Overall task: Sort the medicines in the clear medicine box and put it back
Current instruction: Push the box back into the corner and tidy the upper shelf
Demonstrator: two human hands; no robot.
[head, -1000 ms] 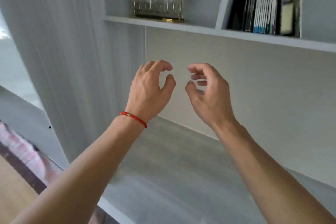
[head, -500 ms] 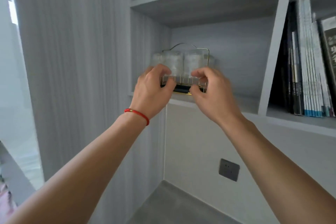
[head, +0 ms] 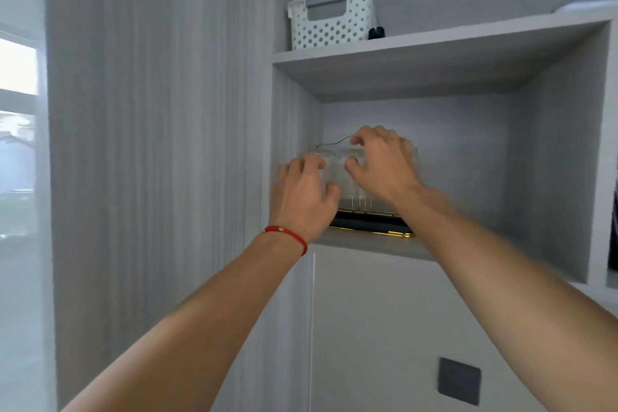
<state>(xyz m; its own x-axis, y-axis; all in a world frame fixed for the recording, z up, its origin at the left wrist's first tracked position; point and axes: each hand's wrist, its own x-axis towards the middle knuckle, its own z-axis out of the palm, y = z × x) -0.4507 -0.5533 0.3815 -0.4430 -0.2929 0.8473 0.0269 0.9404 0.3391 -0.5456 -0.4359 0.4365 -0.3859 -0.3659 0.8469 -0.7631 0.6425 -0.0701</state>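
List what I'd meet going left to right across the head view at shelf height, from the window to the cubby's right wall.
Window → tall grey side panel → left hand on the clear medicine box → right hand at the box's wire handle → bare back wall of the cubby → right wall.

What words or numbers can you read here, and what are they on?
None can be read. The white dotted basket, the clear box under the left hand and right hand, and the dark wall socket show no legible writing.
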